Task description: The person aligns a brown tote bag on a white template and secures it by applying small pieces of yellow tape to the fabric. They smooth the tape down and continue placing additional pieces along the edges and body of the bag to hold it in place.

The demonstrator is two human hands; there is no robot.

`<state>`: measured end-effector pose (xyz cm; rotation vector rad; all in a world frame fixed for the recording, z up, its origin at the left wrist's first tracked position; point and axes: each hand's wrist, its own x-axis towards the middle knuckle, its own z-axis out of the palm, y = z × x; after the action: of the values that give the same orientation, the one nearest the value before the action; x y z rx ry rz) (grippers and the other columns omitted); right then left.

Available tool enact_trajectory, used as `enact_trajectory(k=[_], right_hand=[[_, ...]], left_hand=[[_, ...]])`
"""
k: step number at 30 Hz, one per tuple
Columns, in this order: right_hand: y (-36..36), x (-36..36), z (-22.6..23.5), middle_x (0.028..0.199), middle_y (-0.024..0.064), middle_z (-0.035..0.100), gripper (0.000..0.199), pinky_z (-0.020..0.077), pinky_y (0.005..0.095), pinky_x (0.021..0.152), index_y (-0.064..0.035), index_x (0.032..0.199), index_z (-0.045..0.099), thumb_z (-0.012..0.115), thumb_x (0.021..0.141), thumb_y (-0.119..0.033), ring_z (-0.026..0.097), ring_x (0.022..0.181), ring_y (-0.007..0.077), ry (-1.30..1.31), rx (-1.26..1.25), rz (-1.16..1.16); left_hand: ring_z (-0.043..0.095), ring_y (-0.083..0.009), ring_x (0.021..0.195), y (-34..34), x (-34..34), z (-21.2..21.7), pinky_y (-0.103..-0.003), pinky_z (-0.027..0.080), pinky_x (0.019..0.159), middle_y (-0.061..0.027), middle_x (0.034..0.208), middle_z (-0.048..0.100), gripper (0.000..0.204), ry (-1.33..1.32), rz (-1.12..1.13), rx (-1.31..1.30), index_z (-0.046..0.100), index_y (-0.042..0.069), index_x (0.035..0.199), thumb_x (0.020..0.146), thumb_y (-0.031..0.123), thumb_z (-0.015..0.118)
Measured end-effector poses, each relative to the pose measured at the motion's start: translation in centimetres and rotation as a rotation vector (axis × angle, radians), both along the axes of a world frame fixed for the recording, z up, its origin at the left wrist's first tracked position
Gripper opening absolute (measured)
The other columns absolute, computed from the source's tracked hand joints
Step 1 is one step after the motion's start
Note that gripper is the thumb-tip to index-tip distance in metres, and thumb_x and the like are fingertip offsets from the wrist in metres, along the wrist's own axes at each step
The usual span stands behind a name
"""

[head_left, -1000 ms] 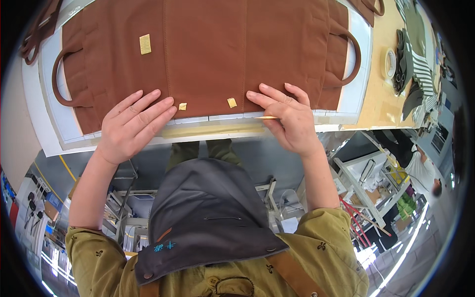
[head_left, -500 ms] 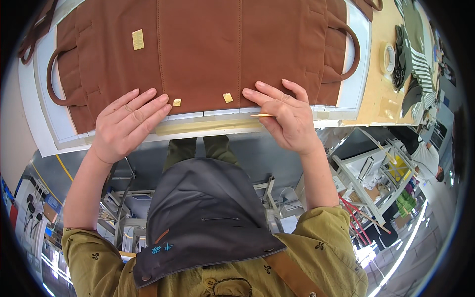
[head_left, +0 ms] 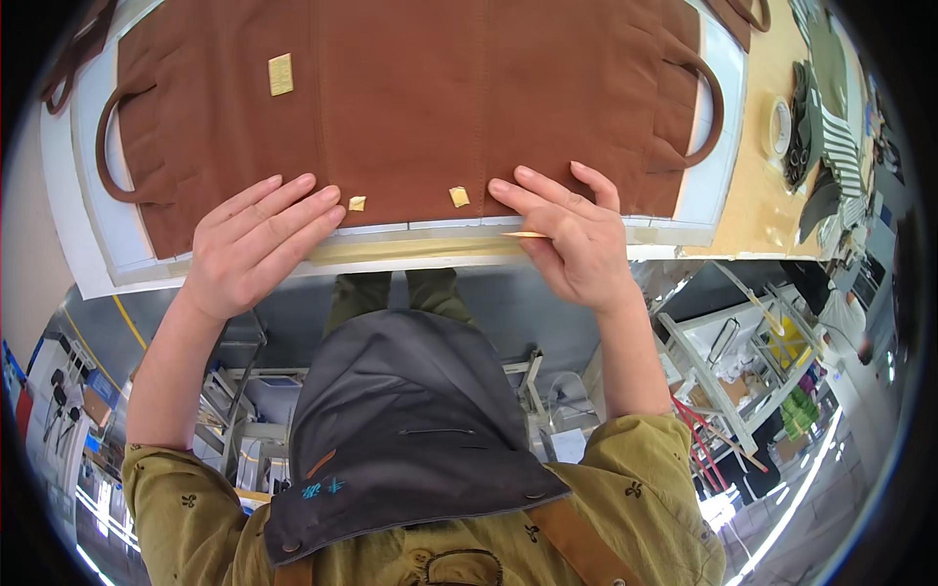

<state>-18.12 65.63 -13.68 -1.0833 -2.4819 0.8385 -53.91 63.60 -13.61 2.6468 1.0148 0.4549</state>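
Note:
A brown leather bag (head_left: 401, 107) lies flat across the table, with a looped handle at its left side (head_left: 102, 146) and another at its right side (head_left: 719, 117). My left hand (head_left: 259, 239) rests on its near edge, fingers stretched out and holding nothing. Against the same edge, further right, my right hand (head_left: 576, 239) touches the leather with its fingertips. A thin pointed wooden stick (head_left: 525, 234) pokes out leftward between that hand's thumb and fingers. Two small yellowish tape bits (head_left: 459, 197) are stuck near the edge between my hands. A larger yellowish patch (head_left: 281, 74) sits higher on the left.
White board with grid lines (head_left: 103, 239) lies under the bag, a strip of masking tape (head_left: 420, 250) along its near side. A tape roll (head_left: 778, 127) and dark and striped fabric pieces (head_left: 838, 146) are at the right. A metal-framed rack (head_left: 733, 361) stands below right.
The bag, table and both hands appear shifted slightly right in the picture. Each hand stays at the same place on the bag, and the stick is still in my right hand.

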Motion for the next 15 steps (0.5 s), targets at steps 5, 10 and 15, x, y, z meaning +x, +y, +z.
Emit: enact_trajectory(k=[5,10,15], right_hand=[[0.0,0.0,-0.1,0.128,0.0008,0.071,0.009,0.0312,0.0443,0.112,-0.0122,0.093,0.058,0.066,0.091,-0.013,0.063,0.125,0.0196,-0.008,0.015,0.002],[-0.2,-0.2,-0.2,0.123,0.0034,0.073,0.008,0.0282,0.0441,0.112,-0.0112,0.090,0.056,0.063,0.093,-0.013,0.064,0.124,0.0217,-0.008,0.024,-0.005],[-0.4,-0.3,-0.4,0.124,0.0040,0.073,0.007,0.0280,0.0445,0.112,-0.0111,0.092,0.056,0.063,0.094,-0.012,0.064,0.124,0.0220,-0.014,0.043,0.003]], left_hand=[[0.070,-0.0250,0.113,0.4,-0.3,-0.1,-0.039,0.054,0.099,-0.0078,0.118,0.074,0.029,-0.045,0.000,-0.036,0.074,0.007,0.111,0.086,0.014,0.061],[0.069,-0.0244,0.113,0.0,-1.0,-0.4,-0.039,0.055,0.098,-0.0067,0.117,0.074,0.027,-0.087,0.007,-0.036,0.074,0.007,0.109,0.086,0.013,0.061],[0.069,-0.0237,0.113,-0.3,-1.3,-0.5,-0.038,0.054,0.099,-0.0067,0.118,0.073,0.027,-0.082,0.012,-0.002,0.073,0.007,0.109,0.087,0.013,0.061]])
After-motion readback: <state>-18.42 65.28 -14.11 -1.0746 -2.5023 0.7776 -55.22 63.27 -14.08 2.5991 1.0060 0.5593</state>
